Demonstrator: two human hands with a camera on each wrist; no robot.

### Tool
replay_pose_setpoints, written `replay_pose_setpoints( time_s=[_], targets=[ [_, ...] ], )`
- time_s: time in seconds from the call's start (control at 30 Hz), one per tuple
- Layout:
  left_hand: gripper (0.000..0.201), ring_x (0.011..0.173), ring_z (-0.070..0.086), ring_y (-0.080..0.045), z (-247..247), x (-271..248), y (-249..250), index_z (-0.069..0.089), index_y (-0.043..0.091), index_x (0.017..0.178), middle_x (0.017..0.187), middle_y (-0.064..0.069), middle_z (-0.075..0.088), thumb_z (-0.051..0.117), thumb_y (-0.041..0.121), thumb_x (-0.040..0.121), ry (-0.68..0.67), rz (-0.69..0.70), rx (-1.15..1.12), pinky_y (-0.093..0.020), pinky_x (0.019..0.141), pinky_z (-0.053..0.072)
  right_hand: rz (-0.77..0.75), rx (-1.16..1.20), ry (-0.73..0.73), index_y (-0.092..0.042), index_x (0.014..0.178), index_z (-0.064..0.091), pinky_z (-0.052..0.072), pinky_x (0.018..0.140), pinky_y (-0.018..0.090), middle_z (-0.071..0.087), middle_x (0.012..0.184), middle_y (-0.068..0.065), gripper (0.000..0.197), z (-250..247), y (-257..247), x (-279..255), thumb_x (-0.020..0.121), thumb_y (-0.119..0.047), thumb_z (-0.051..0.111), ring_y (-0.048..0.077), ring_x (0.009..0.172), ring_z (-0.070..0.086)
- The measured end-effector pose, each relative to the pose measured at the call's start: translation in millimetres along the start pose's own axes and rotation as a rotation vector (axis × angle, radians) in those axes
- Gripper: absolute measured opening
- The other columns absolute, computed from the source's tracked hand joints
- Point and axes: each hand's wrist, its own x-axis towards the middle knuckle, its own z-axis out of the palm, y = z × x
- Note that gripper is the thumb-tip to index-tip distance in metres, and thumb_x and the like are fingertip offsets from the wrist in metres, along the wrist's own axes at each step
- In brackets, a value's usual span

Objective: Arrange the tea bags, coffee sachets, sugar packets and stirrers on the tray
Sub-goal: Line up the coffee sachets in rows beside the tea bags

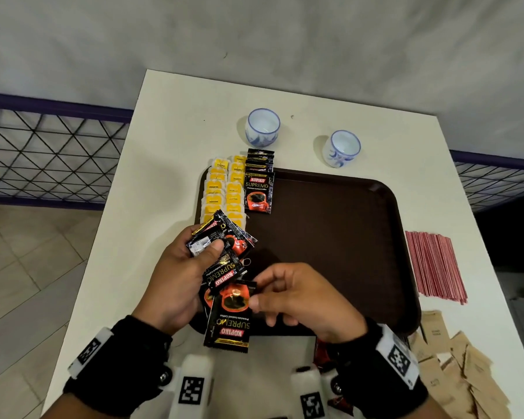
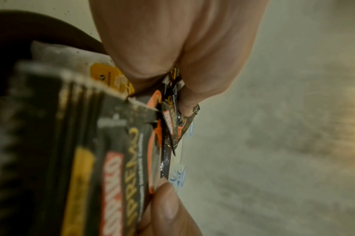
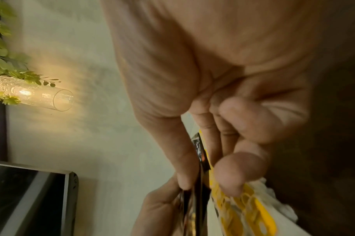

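From the head view, the left hand point(image 1: 176, 276) held a fan of black coffee sachets point(image 1: 221, 252) over the near left corner of the brown tray point(image 1: 339, 237). The right hand point(image 1: 297, 297) pinched one sachet point(image 1: 229, 316) by its edge. Yellow tea bags point(image 1: 223, 189) lay in two rows on the tray's far left side, with more coffee sachets point(image 1: 258, 182) stacked just beside them. Red stirrers point(image 1: 434, 266) and brown sugar packets point(image 1: 454, 367) lay on the bench point(image 1: 170, 131), right of the tray. Two cups point(image 1: 262, 127) stood far back. Only the right wrist view showed a glowing lamp point(image 3: 31, 94) and leaves point(image 3: 3, 47).
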Motion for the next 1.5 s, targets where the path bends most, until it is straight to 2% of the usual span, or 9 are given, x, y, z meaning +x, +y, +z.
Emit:
replay_pose_setpoints(
  time_s=[0.3, 0.47, 0.63, 0.8, 0.93, 1.03, 1.27, 1.37, 1.5],
  targets=[
    [0.020, 0.084, 0.075, -0.022, -1.9, 1.3, 4.5, 0.066, 0.013, 0.113, 0.100, -0.009, 0.077, 0.058, 0.004, 0.097, 0.075, 0.060, -0.032, -0.036, 0.069, 0.061, -0.020, 0.129, 0.043, -0.015, 0.115, 0.061, 0.046, 0.042, 0.023, 0.064, 0.079, 0.005, 0.034, 1.9, 9.0, -4.5, 0.088, 0.006, 0.067, 0.019, 0.051, 0.061],
    [0.023, 0.086, 0.074, -0.026, -14.1, 1.1, 11.5, 0.066, 0.010, 0.116, 0.104, -0.012, 0.075, 0.057, 0.001, 0.097, 0.042, 0.035, -0.045, -0.041, 0.078, 0.062, -0.024, 0.312, 0.199, -0.009, 0.101, 0.053, 0.058, 0.053, 0.034, 0.070, 0.086, 0.003, 0.029, -25.5, 12.4, -2.4, 0.088, 0.017, 0.055, 0.031, 0.061, 0.070],
    [0.031, 0.099, 0.073, -0.030, -8.7, -10.6, 3.7, 0.067, 0.014, 0.119, 0.111, -0.013, 0.076, 0.062, 0.003, 0.090, -0.115, -0.031, 0.060, -0.043, 0.086, 0.058, -0.066, 0.485, 0.285, -0.031, 0.126, 0.060, 0.059, 0.057, 0.035, 0.065, 0.086, 0.012, 0.065, -28.5, 10.4, 12.2, 0.088, 0.019, 0.047, 0.035, 0.069, 0.072],
    [0.042, 0.112, 0.071, -0.031, 0.7, -21.2, -0.3, 0.062, 0.016, 0.129, 0.119, -0.011, 0.074, 0.070, 0.012, 0.089, -0.260, -0.069, 0.214, -0.049, 0.100, 0.053, -0.106, 0.596, 0.421, -0.018, 0.110, 0.061, 0.059, 0.058, 0.039, 0.070, 0.092, 0.015, 0.033, -9.3, 5.1, 17.8, 0.094, 0.008, 0.048, 0.031, 0.067, 0.071],
    [0.040, 0.114, 0.070, -0.029, 6.1, -23.6, -1.6, 0.062, 0.016, 0.130, 0.121, -0.009, 0.074, 0.066, 0.011, 0.091, -0.266, -0.045, 0.269, -0.051, 0.102, 0.052, -0.069, 0.517, 0.435, -0.014, 0.106, 0.056, 0.061, 0.064, 0.050, 0.074, 0.091, 0.012, 0.011, 2.0, 5.8, 8.8, 0.100, -0.006, 0.053, 0.037, 0.071, 0.071],
    [0.033, 0.109, 0.072, -0.024, 7.5, -22.4, 0.8, 0.066, 0.019, 0.126, 0.117, -0.004, 0.076, 0.064, 0.007, 0.095, -0.215, 0.002, 0.361, -0.051, 0.101, 0.053, -0.027, 0.424, 0.341, -0.016, 0.106, 0.054, 0.060, 0.060, 0.043, 0.076, 0.091, 0.010, 0.006, 6.9, 6.3, 0.8, 0.105, -0.017, 0.048, 0.037, 0.068, 0.073],
    [0.036, 0.106, 0.065, 0.010, 4.7, -21.0, 17.4, 0.064, 0.043, 0.118, 0.111, 0.030, 0.072, 0.067, 0.015, 0.096, -0.260, 0.146, 0.705, -0.004, 0.084, 0.046, -0.364, -0.331, 0.455, -0.027, 0.093, 0.075, 0.054, 0.080, 0.027, 0.071, 0.088, -0.007, 0.017, -32.0, 11.1, 8.0, 0.084, -0.013, 0.077, 0.007, 0.079, 0.067],
    [0.031, 0.103, 0.068, 0.005, 9.9, -21.5, 18.5, 0.067, 0.035, 0.119, 0.109, 0.023, 0.074, 0.067, 0.014, 0.096, -0.296, 0.143, 0.749, -0.011, 0.085, 0.051, -0.364, -0.387, 0.286, -0.024, 0.087, 0.074, 0.057, 0.074, 0.032, 0.074, 0.080, -0.007, 0.015, -32.8, 0.0, 11.7, 0.084, -0.009, 0.074, 0.012, 0.073, 0.071],
    [0.034, 0.107, 0.069, -0.002, 7.3, -22.7, 20.4, 0.066, 0.033, 0.125, 0.114, 0.017, 0.074, 0.066, 0.013, 0.097, -0.246, 0.154, 0.682, -0.021, 0.092, 0.051, -0.341, -0.359, 0.240, -0.013, 0.080, 0.073, 0.049, 0.059, 0.021, 0.070, 0.066, -0.005, 0.014, -37.1, -11.6, 15.1, 0.085, -0.001, 0.073, 0.008, 0.054, 0.063]
  ],
)
